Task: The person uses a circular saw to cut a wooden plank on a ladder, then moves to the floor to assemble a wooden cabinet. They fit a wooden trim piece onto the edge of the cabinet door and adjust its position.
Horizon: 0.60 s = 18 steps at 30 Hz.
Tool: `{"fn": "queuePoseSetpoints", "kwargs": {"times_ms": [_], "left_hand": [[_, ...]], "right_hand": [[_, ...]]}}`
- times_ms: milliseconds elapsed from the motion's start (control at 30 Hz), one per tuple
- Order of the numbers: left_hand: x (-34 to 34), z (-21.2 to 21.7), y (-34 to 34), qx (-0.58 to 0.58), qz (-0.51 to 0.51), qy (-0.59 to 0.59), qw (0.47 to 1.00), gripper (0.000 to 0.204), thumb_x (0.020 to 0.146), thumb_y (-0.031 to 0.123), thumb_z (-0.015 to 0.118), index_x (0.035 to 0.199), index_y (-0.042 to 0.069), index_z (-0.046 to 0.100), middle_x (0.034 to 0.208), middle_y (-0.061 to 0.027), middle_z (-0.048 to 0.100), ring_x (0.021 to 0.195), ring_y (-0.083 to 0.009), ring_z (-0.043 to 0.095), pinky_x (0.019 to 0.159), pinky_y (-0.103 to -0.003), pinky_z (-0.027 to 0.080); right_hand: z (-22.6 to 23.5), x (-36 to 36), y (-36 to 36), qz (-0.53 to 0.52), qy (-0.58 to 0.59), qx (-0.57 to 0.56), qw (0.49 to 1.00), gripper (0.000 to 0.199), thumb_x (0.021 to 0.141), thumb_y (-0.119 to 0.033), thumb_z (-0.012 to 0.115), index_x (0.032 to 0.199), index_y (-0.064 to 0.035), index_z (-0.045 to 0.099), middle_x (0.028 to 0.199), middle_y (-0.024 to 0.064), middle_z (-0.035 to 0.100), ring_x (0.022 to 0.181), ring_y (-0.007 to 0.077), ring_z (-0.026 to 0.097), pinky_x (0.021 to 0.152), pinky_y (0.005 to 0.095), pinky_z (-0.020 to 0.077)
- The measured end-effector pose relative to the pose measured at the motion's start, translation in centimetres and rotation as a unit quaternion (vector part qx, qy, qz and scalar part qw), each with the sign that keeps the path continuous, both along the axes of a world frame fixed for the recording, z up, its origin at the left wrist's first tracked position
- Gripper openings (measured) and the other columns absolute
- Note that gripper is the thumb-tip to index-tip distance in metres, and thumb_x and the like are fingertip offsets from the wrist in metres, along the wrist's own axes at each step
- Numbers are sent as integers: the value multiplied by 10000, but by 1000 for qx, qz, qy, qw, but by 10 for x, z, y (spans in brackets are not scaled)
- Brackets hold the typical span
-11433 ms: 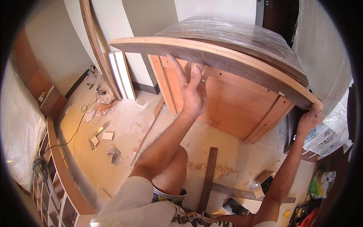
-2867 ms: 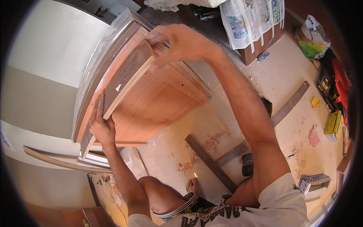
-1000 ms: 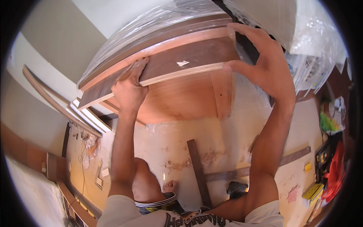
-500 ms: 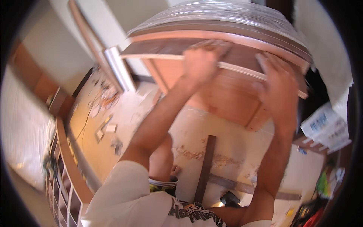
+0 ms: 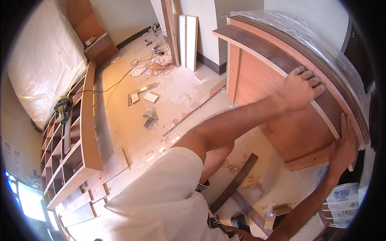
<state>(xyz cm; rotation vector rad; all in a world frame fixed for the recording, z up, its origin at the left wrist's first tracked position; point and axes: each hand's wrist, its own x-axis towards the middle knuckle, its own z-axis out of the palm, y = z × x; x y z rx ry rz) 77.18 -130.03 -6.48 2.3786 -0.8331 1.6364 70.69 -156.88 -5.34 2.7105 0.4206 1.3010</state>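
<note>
A brown-faced board (image 5: 265, 46) with a pale front edge runs along the top of a reddish wooden cabinet (image 5: 273, 108) at the right. My left hand (image 5: 302, 89) lies over this board, its fingers curled on the upper face and its thumb hidden. Farther right and nearer to me, my right hand (image 5: 343, 146) holds the same board close to its end, fingers laid along the top. Clear plastic wrap (image 5: 305, 34) covers the cabinet's far side, behind the board.
A compartmented wooden shelf frame (image 5: 90, 136) lies at the left, with a corded power tool (image 5: 63, 108) on it. Dark strips (image 5: 237, 180) and shavings lie on the floor by my legs. A metal square (image 5: 140, 92), scraps and an orange cord (image 5: 161, 66) are farther off.
My view has swung left, so the cabinet now appears farther right and more of the shelf frame shows. Both hands stay on the board.
</note>
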Motion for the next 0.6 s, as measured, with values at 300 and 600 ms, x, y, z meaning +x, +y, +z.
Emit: {"fn": "queuePoseSetpoints", "kwargs": {"times_ms": [300,600], "left_hand": [[-1,21,48,11,27,-44,999,478,863,171,682,1335,244,692,1322,29,720,1254,-212,656,1072,-447,483],[40,100,29,-23,-12,-103,994,488,838,123,737,1300,282,719,1245,69,750,1157,-173,684,937,-446,474]], "right_hand": [[40,-25,-5,37,-39,-33,998,716,822,104,542,1468,-191,636,1451,95,653,1335,303,622,1136,446,469],[101,2,-10,-3,-81,0,997,747,783,106,663,1452,-225,637,1407,102,676,1264,351,652,1100,443,504]]}}
